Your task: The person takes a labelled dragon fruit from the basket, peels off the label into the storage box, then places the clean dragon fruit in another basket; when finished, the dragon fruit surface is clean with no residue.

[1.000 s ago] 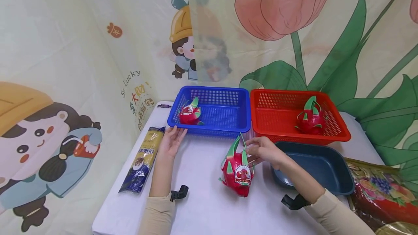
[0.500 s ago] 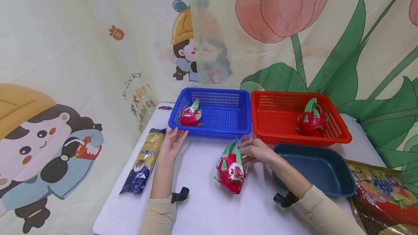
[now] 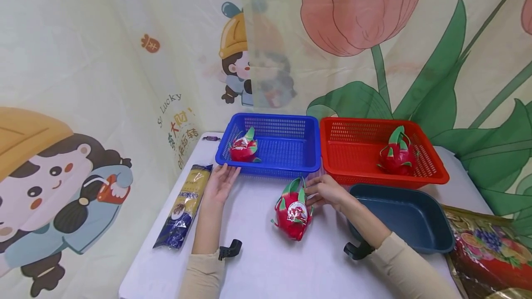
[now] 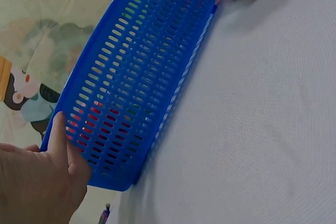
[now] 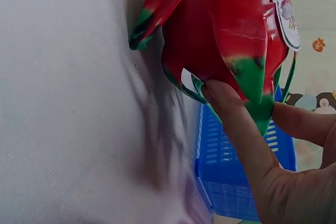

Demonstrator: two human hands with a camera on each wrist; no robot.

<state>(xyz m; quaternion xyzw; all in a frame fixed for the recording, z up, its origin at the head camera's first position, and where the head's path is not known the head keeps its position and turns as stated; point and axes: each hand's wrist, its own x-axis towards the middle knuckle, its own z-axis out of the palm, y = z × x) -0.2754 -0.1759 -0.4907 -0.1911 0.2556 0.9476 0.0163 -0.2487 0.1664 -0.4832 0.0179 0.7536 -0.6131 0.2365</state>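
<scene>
A red dragon fruit (image 3: pixel 292 216) with green leaf tips and a round label hangs or rests over the white table; I cannot tell if its base touches the cloth. My right hand (image 3: pixel 328 191) pinches its green top between finger and thumb, plainly seen in the right wrist view. My left hand (image 3: pixel 220 182) touches the near left corner of the blue basket (image 3: pixel 287 168), fingers mostly straight against its rim and outer wall. Inside that basket, at the left, lies another dragon fruit (image 3: pixel 244 148). A third dragon fruit (image 3: pixel 396 156) sits in the red basket (image 3: pixel 353 176), toward the right.
A dark blue tub (image 3: pixel 399 218) stands in front of the red basket, beneath the right forearm. Left of the left arm lies a gold and blue pasta packet (image 3: pixel 184 206). A small wrapped candy (image 3: pixel 211 138) is behind it. A printed fruit bag (image 3: pixel 486 243) lies far right.
My right hand has shifted a little left with the dragon fruit, away from the dark tub. The left hand stays at the blue basket's corner. The whole view has drifted slightly.
</scene>
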